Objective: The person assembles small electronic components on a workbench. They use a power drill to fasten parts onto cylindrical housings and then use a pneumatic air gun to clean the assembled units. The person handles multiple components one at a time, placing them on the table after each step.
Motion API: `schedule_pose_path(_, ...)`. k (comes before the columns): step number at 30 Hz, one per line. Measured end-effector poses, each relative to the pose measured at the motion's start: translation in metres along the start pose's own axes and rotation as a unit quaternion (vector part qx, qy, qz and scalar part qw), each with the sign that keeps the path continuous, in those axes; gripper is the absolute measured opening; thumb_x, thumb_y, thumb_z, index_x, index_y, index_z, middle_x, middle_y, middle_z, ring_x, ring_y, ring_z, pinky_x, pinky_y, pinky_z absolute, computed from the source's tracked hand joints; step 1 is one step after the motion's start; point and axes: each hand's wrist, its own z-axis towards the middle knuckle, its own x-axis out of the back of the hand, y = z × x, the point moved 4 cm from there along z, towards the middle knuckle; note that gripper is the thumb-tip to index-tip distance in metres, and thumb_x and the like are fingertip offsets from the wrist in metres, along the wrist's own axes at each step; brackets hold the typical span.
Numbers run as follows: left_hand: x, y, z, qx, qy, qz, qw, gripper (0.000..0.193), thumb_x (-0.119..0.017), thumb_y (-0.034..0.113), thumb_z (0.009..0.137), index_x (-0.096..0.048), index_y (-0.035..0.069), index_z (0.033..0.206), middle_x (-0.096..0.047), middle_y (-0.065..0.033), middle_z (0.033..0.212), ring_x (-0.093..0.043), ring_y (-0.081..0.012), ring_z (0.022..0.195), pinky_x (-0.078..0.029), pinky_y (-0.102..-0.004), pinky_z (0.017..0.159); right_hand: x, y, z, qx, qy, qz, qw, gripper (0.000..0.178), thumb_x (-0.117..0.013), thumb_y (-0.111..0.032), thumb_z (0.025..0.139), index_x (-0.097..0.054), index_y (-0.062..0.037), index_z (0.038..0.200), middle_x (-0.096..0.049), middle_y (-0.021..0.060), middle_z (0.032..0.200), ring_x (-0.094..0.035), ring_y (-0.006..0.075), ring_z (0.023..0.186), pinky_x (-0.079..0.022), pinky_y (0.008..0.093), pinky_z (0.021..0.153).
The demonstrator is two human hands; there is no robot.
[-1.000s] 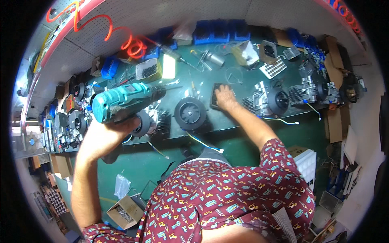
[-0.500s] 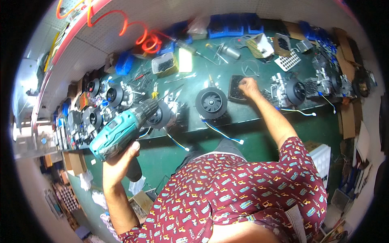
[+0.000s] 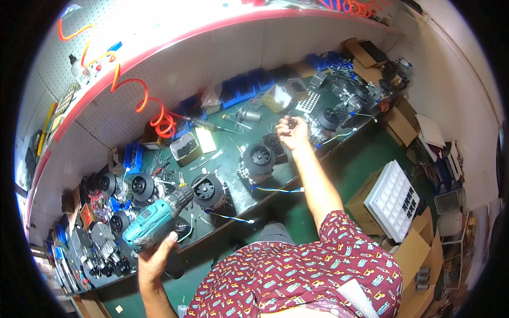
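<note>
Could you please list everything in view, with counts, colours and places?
Bench: one, green, centre
Drill: one, teal and black, left of centre
Fan units: several, black and silver, on the bench
Parts tray: one, dark, near centre
Sheet: one, pale yellow, mid-bench
Small parts: uncountable, mixed, across bench
Bins: several, blue, bench's back
Coiled hoses: two, orange, upper left, top right
Slotted tray: one, white, lower right
Cardboard boxes: several, brown, mostly right
Shirt: one, patterned maroon, lower edge
Left hand: one, bare, gripping drill
Right hand: one, bare, near parts tray
</note>
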Motion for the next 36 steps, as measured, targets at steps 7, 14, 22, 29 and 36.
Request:
schedule_pose_path(7,0.005,0.001,0.009,-0.016,-0.072,0.016,0.997,0.038,-0.078,0.007,0.085,-0.060,0.002,0.118,-0.065,-0.0052,0.096,-0.061,-0.0135,0.075,-0.053,-0.0282,0.065,-0.042,0.051,-0.044,0.040,0.031,-0.057,0.997,0.014,-0.061,-0.013,0.093,-0.063,0.0013,0.092,-0.068,0.0119,0.093,-0.067,0.0157,0.077,-0.054,0.0213,0.055)
schedule_pose_path(14,-0.002,0.000,0.003,-0.032,-0.062,0.028,0.997,0.043,-0.077,0.013,0.082,-0.060,0.001,0.120,-0.065,-0.0094,0.095,-0.066,-0.0209,0.075,-0.057,-0.0344,0.067,-0.048,0.161,-0.115,0.011,0.044,-0.141,0.989,0.010,-0.062,-0.011,0.096,-0.065,-0.0017,0.096,-0.071,0.0114,0.094,-0.071,0.0201,0.088,-0.061,0.0301,0.077)
schedule_pose_path(22,-0.015,0.006,0.000,-0.006,-0.074,0.040,0.996,0.034,-0.074,0.003,0.085,-0.061,0.000,0.117,-0.066,-0.0077,0.094,-0.065,-0.0182,0.077,-0.054,-0.0310,0.069,-0.037,0.189,-0.117,-0.035,0.017,-0.068,0.997,0.013,-0.060,-0.012,0.097,-0.065,-0.0003,0.099,-0.071,0.0104,0.094,-0.069,0.0190,0.087,-0.061,0.0307,0.081)
schedule_pose_path(29,-0.020,0.009,-0.001,0.009,-0.059,0.030,0.998,0.036,-0.073,0.005,0.084,-0.060,-0.001,0.117,-0.065,-0.0100,0.098,-0.064,-0.0192,0.077,-0.055,-0.0324,0.069,-0.044,0.182,-0.115,-0.046,0.000,-0.063,0.997,0.014,-0.059,-0.013,0.098,-0.063,0.0001,0.100,-0.069,0.0126,0.098,-0.069,0.0216,0.089,-0.061,0.0328,0.083)
schedule_pose_path(36,-0.015,0.012,-0.006,0.016,-0.048,0.039,0.998,0.033,-0.072,0.004,0.084,-0.061,-0.001,0.115,-0.065,-0.0103,0.098,-0.064,-0.0194,0.077,-0.055,-0.0324,0.069,-0.042,0.191,-0.114,-0.077,0.009,-0.026,0.997,0.015,-0.058,-0.015,0.100,-0.063,-0.0001,0.102,-0.068,0.0113,0.095,-0.069,0.0214,0.086,-0.061,0.0327,0.081)
